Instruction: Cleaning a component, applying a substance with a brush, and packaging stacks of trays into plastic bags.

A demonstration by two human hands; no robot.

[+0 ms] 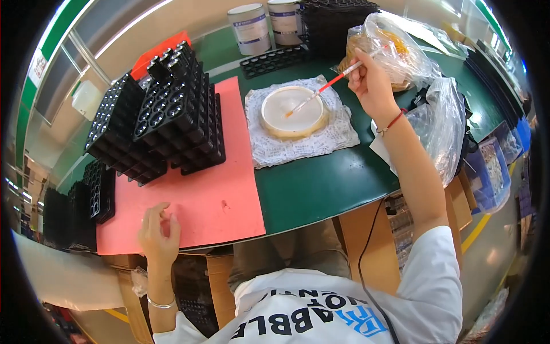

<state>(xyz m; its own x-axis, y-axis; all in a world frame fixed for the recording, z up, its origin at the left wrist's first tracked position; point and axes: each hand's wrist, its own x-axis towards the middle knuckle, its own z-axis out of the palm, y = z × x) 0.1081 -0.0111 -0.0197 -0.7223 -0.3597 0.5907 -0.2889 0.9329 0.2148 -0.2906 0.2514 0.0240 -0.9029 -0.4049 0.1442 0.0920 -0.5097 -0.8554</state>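
A slim paintbrush [329, 85] with a red section slants down from my right hand [369, 80], whose fingers are closed on it. Its bristle tip dips into a round, shallow white dish [267, 102] holding pale contents. The dish rests on a crumpled printed paper pad [264, 150]. My left hand [160, 232] hovers at the near edge of a pink sheet [229, 200], fingers loosely curled and apart from the thumb, nothing between them. Beyond it stand stacked black trays [180, 120] with round pockets holding shiny dark pieces.
Two white cans [249, 31] stand at the back, beside a flat black tray [274, 62] and a black stack [332, 26]. A red bin [154, 54] sits behind the trays. Clear plastic bags [444, 132] crowd the right side. The green tabletop [321, 183] ends near my body.
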